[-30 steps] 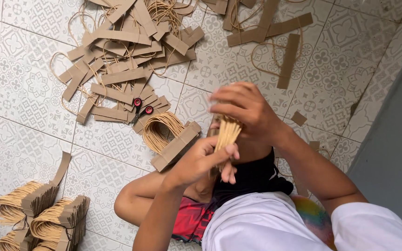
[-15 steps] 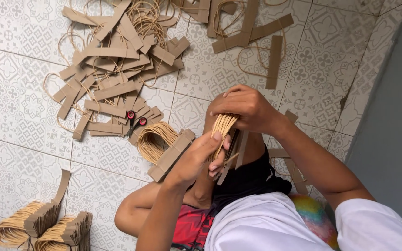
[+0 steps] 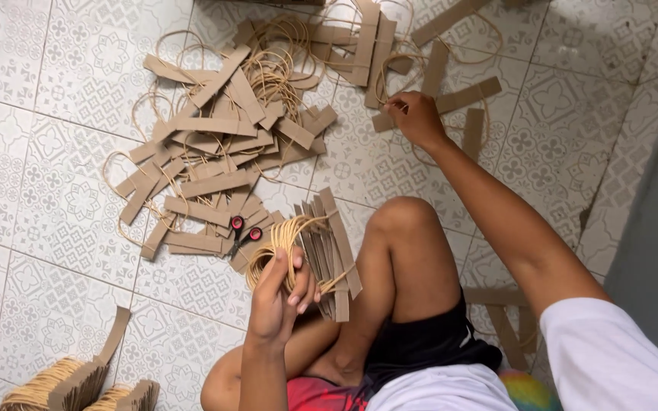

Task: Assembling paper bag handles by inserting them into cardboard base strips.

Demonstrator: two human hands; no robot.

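Above the tiled floor [image 3: 55, 304], the left hand [image 3: 279, 293] has its grip closed around a bundle of tan cords with cardboard strips [image 3: 321, 243], which fans out up and to the right of the fingers, beside the raised knee [image 3: 405, 221]. Farther off, the right hand [image 3: 416, 118] pinches a cord [image 3: 390, 68] at the loose strip pile [image 3: 222, 144]. Red-handled scissors [image 3: 239, 232] lie just left of the bundle.

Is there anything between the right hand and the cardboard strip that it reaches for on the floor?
Nothing visible does. The right hand already rests on a cardboard strip, fingertips touching it. Only thin cord loops lie beside it.
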